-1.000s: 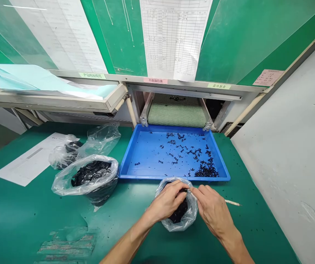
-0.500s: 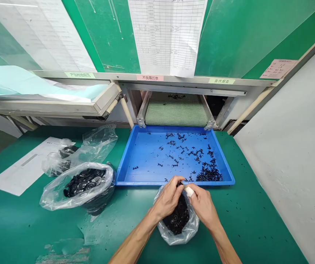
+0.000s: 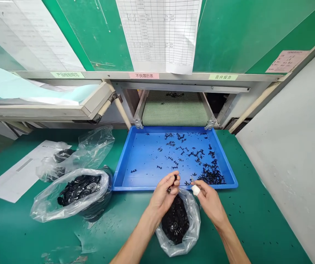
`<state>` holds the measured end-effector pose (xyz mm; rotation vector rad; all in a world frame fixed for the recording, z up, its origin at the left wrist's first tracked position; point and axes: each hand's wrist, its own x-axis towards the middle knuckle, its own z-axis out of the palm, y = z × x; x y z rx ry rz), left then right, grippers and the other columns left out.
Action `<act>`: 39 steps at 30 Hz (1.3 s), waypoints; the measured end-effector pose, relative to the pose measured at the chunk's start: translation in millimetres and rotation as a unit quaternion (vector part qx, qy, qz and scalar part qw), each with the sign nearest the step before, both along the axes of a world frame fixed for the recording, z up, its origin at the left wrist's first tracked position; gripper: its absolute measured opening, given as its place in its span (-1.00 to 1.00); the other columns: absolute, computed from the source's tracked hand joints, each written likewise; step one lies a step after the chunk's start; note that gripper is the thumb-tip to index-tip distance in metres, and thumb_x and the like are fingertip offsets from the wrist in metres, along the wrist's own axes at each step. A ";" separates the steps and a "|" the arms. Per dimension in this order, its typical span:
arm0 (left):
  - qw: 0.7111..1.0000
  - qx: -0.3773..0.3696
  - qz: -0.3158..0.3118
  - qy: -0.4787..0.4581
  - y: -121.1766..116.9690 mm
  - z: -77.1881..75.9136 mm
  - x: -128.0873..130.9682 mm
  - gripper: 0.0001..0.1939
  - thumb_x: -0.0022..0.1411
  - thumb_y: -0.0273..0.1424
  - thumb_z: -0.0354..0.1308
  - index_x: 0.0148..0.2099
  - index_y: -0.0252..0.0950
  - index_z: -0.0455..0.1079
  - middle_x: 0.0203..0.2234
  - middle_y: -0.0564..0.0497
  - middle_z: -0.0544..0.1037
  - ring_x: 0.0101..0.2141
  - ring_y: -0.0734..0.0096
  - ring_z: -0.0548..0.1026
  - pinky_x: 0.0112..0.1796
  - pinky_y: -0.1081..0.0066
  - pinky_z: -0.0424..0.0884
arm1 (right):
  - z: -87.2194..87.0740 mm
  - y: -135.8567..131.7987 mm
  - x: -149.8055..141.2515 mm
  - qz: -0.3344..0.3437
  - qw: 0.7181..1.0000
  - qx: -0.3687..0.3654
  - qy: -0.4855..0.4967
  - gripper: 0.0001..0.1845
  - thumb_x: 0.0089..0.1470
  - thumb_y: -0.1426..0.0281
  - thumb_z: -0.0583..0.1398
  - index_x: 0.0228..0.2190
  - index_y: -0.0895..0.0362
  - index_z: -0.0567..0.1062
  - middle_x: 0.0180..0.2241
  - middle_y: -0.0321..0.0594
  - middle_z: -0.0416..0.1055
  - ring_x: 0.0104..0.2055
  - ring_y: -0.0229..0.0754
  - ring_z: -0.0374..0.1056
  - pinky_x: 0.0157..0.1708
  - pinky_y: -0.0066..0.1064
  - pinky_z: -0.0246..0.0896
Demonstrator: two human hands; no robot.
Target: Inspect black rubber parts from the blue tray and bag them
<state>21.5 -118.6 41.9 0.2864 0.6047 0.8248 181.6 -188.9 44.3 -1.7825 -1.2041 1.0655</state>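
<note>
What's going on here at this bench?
One person is working with bare hands at a green bench. Their left hand pinches a few small black parts just above an open clear plastic bag filled with similar black parts. Their right hand, one fingertip wrapped in white, is beside it, over the bag's edge. Just beyond, a blue tray scattered with black parts sits at the end of a green mesh conveyor belt.

The left forearm (image 3: 135,238) and right forearm (image 3: 235,245) are bare down to the lower edge of the frame, and the left hand (image 3: 163,196) is bare too. The right hand (image 3: 209,200) wears a snug white finger cot (image 3: 196,190) on one digit, its tip rounded.
</note>
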 end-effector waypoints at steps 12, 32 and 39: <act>0.974 -0.139 0.080 -0.160 -38.8 28.0 0.9 -0.57 0.31 -0.26 -0.10 0.03 -0.53 0.26 0.09 -0.32 0.28 0.12 0.00 0.21 0.06 0.14 0.26 | 11.1 -48.2 -5.8 0.004 0.997 0.029 -0.067 -0.67 0.10 0.20 0.03 -0.25 0.15 0.42 -0.35 -0.23 0.40 -0.44 -0.29 0.25 -0.42 -0.50 0.16; 0.993 -0.100 0.047 -0.036 -68.5 11.6 -16.3 -0.80 0.18 -0.38 0.07 -0.26 -0.46 0.35 -0.31 -0.15 0.44 -0.35 0.45 0.45 -0.44 0.55 0.37 | -89.6 -116.5 40.1 0.005 0.919 -0.003 -0.394 -0.55 0.11 0.46 -0.20 -0.08 0.18 0.34 -0.21 -0.04 0.32 -0.24 -0.09 0.31 -0.37 -0.32 0.24; 0.983 0.000 0.083 0.161 -73.0 -6.4 -24.7 -0.77 0.09 -0.28 0.18 -0.37 -0.38 0.30 -0.52 0.08 0.26 -0.58 0.67 0.17 -0.62 0.62 0.09 | -90.9 -114.9 40.8 0.003 0.919 -0.001 -0.395 -0.59 0.12 0.45 -0.16 -0.09 0.20 0.34 -0.22 -0.03 0.31 -0.22 -0.04 0.25 -0.34 -0.26 0.19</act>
